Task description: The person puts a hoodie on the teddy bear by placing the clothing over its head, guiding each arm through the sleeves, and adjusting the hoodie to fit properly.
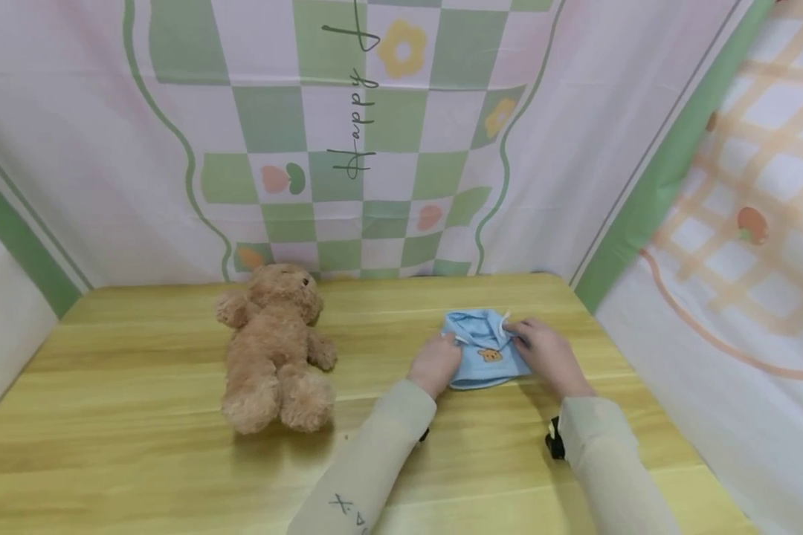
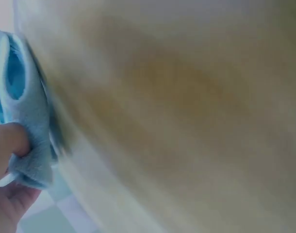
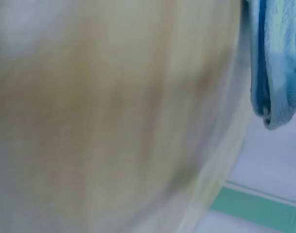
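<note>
A small light-blue doll's hoodie (image 1: 485, 371) with a bear-face patch and white cords lies at the right of the table, its hem toward the person. At its left side my left hand (image 1: 436, 364) grips the cloth; in the left wrist view the thumb and fingers pinch a fold of the hoodie (image 2: 34, 116). My right hand (image 1: 547, 355) pinches the opposite side near the white cord. Only a sliver of that hand shows in the right wrist view, at the edge of the hoodie (image 3: 281, 63). Left of both hands, a brown teddy bear (image 1: 268, 349) lies on its back.
The wood-grain table (image 1: 140, 461) ends at a hanging checkered curtain (image 1: 334, 119) at the back. A second patterned cloth (image 1: 729, 245) hangs along the right side. Black wrist straps (image 1: 555, 440) show below the sleeves.
</note>
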### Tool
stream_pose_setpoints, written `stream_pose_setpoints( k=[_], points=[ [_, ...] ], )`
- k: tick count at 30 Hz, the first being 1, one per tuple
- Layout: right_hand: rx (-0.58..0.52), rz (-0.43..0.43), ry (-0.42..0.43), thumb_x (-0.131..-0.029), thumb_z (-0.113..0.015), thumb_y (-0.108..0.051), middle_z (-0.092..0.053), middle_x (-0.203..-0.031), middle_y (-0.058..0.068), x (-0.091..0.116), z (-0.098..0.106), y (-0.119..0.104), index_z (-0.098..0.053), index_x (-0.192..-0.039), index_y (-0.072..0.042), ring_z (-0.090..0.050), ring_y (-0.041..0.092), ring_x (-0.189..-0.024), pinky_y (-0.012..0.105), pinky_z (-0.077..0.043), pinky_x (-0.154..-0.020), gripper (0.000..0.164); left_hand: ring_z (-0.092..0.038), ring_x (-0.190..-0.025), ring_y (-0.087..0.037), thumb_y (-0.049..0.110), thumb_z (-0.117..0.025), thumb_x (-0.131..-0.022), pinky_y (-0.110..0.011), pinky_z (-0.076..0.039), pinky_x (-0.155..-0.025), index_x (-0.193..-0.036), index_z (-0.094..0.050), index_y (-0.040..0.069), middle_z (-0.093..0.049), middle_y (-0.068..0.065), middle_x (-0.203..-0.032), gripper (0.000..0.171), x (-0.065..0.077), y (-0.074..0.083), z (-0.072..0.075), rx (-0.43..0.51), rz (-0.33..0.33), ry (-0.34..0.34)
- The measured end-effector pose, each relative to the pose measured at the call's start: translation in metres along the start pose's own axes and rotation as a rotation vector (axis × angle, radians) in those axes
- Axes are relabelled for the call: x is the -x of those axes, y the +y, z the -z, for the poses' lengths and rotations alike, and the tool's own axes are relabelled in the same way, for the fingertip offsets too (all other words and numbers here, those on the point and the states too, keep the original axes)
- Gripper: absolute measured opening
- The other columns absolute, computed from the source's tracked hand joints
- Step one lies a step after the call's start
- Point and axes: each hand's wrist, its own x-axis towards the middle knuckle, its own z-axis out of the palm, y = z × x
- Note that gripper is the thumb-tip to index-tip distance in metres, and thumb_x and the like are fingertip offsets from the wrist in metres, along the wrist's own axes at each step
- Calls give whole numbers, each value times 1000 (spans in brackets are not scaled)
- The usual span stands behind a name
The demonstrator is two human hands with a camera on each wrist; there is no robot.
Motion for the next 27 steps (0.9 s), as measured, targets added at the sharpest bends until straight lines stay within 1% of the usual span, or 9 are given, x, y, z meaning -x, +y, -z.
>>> stream_pose_setpoints(
  k=[3, 4, 7, 10, 12, 16, 19, 21, 27],
  points=[
    [10, 17, 34, -87, -63, -3, -66, -97, 17, -7, 6, -8, -68, -112, -1, -64, 31, -86, 46, -55, -76, 25, -60, -92, -10, 13, -60, -91, -19, -52, -80, -101, -72, 20, -64, 3, -106, 17, -1, -12, 7, -50, -1, 63],
    [7, 19, 42, -87, -63, -3, -66, -97, 17, -9, 8, -10, -67, -112, 0, -64, 31, -87, 46, -55, -77, 25, -59, -93, -10, 13, -61, -91, -20, -52, -80, -103, -72, 20, -64, 3, -107, 18, -2, -17, 10, -60, -1, 68],
    [5, 27, 74, -87, -63, -2, -66, -98, 19, -17, 12, -19, -66, -113, 1, -64, 33, -89, 47, -54, -80, 27, -59, -99, -12, 13, -60, -92, -22, -52, -85, -112, -69, 19, -62, 2, -115, 23, -5, -31, 27, -62, 5, 22],
    [1, 15, 125, -87, -63, -3, -66, -100, 19, -24, 14, -29, -66, -114, 0, -63, 34, -92, 48, -54, -83, 27, -60, -104, -14, 11, -59, -93, -24, -53, -88, -117, -67, 18, -61, 1, -119, 26, -6, -45, 45, -62, 8, 4],
    [0, 7, 174, -87, -63, -3, -67, -100, 19, -29, 14, -36, -67, -114, -1, -63, 34, -92, 47, -54, -83, 27, -61, -103, -15, 10, -57, -94, -24, -54, -86, -116, -68, 16, -62, 0, -118, 26, -5, -55, 56, -73, 7, 43],
    [-4, -2, 295, -86, -65, -5, -68, -96, 18, -39, 14, -54, -69, -111, -3, -64, 33, -88, 46, -54, -78, 25, -62, -104, -19, 9, -54, -95, -28, -54, -89, -113, -70, 15, -64, 0, -117, 25, -2, -76, 77, -144, 0, 98],
    [-20, 24, 389, -85, -67, -5, -70, -93, 17, -47, 14, -68, -71, -108, -3, -65, 33, -85, 45, -55, -76, 23, -61, -108, -21, 8, -53, -95, -31, -53, -94, -114, -69, 15, -63, -1, -120, 26, 3, -91, 91, -158, -2, 84],
    [-42, 50, 435, -84, -67, -4, -70, -94, 18, -53, 13, -77, -70, -106, -2, -66, 34, -86, 44, -56, -78, 23, -61, -107, -22, 6, -52, -95, -32, -53, -92, -114, -69, 14, -62, -2, -120, 26, 8, -101, 98, -142, 1, 80],
    [-120, 81, 477, -85, -66, -2, -70, -99, 20, -67, 10, -107, -67, -108, 1, -67, 36, -91, 46, -55, -83, 23, -58, -110, -28, 1, -53, -93, -37, -53, -94, -117, -67, 11, -60, -8, -123, 29, 29, -133, 115, -49, 18, 51]
  ],
)
